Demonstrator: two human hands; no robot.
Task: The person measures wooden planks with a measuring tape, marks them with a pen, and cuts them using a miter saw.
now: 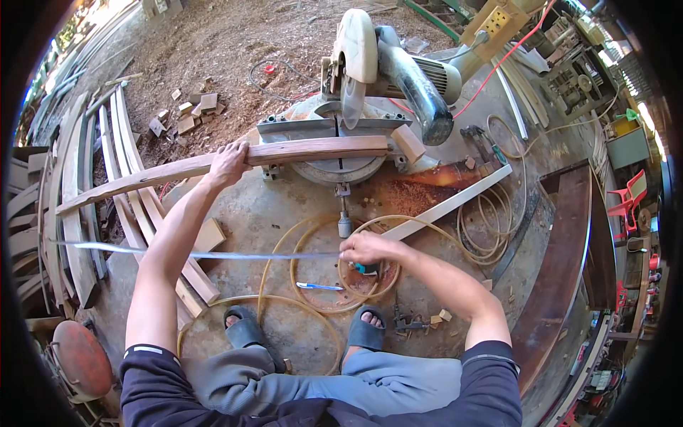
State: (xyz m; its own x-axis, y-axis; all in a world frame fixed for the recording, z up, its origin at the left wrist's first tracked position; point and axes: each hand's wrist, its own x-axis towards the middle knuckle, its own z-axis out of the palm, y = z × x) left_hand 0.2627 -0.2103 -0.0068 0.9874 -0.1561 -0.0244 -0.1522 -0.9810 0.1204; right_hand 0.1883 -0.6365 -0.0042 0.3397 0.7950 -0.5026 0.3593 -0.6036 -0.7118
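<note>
A long reddish wooden board [306,148] lies across the base of a miter saw [356,64], extending off to the left. My left hand [228,164] is closed on the board, left of the saw's fence. My right hand [361,248] grips a teal-and-black tape measure [367,267], below the saw. Its long blade [284,255] stretches left across the middle of the view, blurred. A small wooden block [408,142] rests beside the board's right end. A blue-and-white pen [318,286] lies on the floor below my right hand.
Long planks [76,206] lie along the left, near offcuts [188,114]. A coiled hose [292,302] loops on the floor round my sandalled feet. A pale strip [447,205] lies right of the saw. A dark wooden piece [551,277] runs along the right, near red chairs [626,192].
</note>
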